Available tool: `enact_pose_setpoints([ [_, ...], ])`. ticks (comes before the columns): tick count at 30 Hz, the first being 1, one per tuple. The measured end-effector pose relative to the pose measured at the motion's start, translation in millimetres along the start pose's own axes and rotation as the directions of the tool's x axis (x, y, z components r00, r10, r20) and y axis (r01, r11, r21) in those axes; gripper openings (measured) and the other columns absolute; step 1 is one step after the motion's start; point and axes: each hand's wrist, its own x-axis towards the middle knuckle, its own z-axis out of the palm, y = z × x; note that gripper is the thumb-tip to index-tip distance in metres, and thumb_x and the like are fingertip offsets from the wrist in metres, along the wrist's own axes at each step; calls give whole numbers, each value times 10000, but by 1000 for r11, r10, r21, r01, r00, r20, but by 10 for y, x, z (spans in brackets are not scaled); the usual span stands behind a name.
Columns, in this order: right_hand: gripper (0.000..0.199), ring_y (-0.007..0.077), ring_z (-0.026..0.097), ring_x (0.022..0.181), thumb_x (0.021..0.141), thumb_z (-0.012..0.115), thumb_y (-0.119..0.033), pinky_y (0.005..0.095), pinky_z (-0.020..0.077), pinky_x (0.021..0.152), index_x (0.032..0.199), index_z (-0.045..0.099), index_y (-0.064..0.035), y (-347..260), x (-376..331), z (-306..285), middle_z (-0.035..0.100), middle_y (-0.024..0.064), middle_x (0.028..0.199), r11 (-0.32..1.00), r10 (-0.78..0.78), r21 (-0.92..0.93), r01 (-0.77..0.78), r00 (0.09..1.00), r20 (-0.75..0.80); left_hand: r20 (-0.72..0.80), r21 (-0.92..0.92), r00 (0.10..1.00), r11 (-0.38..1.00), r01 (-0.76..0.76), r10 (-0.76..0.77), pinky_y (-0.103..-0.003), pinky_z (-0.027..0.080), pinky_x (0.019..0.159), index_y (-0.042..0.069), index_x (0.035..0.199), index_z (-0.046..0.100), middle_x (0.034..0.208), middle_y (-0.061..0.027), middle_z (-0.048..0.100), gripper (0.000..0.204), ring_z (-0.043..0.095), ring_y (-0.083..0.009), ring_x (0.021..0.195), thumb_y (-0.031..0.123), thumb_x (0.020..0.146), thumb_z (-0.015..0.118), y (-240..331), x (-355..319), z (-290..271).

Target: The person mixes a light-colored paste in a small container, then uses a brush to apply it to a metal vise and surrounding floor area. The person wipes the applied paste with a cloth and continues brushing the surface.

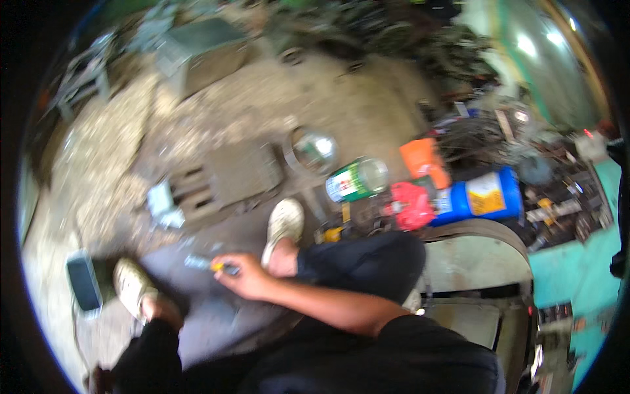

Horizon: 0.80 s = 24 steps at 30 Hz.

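My right hand [246,276] reaches in from the right, held low between my two shoes, its fingers closed round a slim tool with a yellow band [217,266] and a pale bluish-grey end pointing left. Motion blur hides what kind of tool it is. Below the hand lies a dark, flat sheet or floor patch [213,331]. My left hand cannot be made out anywhere in the picture. Ahead of my right shoe [284,223] stand a green-labelled jar [357,179] and a round shiny bowl-like thing [314,150].
A grey metal block [241,172] with a slotted base sits ahead, a light-blue piece [164,205] beside it. Right are a red bag [413,205], an orange packet [425,161], a blue container [489,196] and a chair [466,259]. A phone-like slab [84,282] lies left.
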Motion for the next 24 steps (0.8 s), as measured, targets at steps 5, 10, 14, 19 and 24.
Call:
enact_pose_setpoints([
  [5, 220, 178, 701, 1015, 949, 699, -80, 329, 546, 911, 1158, 709, -9, 41, -61, -158, 755, 110, 1098, 986, 133, -143, -86, 921, 366, -198, 88, 980, 996, -3, 20, -394, 453, 830, -108, 1187, 609, 947, -208, 618, 729, 600, -283, 896, 570, 918, 586, -189, -54, 126],
  [10, 277, 354, 711, 1032, 881, 729, -77, 420, 568, 894, 1151, 706, -19, -149, 288, -287, 736, 181, 1109, 952, 44, -264, 154, 787, 616, -220, 59, 975, 998, -17, 29, -387, 450, 804, -87, 1205, 638, 921, -213, 630, 690, 608, -292, 869, 526, 888, 622, -226, 70, 157],
  [14, 279, 357, 713, 930, 876, 735, -110, 415, 573, 820, 1141, 712, -25, -450, 762, -727, 732, 174, 1015, 931, 4, -255, 260, 692, 722, -247, 114, 969, 993, 34, -5, -391, 451, 781, -65, 1151, 659, 891, -202, 628, 701, 606, -297, 833, 579, 880, 605, -32, 141, 233],
  [19, 308, 355, 700, 932, 838, 711, -68, 432, 548, 827, 1140, 696, -11, -749, 1376, -1024, 725, 160, 1028, 869, -172, -180, 460, 623, 763, -203, 158, 979, 985, 63, -30, -394, 451, 738, -47, 1093, 662, 861, -193, 622, 714, 599, -295, 783, 629, 880, 579, 33, 284, 304],
  [24, 358, 304, 695, 962, 791, 725, -53, 396, 508, 837, 1147, 698, -34, -618, 1670, -990, 725, 126, 1070, 812, -232, -115, 572, 498, 836, -92, 223, 996, 974, 22, -1, -390, 434, 700, -42, 1092, 654, 856, -190, 625, 676, 586, -284, 761, 600, 904, 554, 29, 439, 274],
])
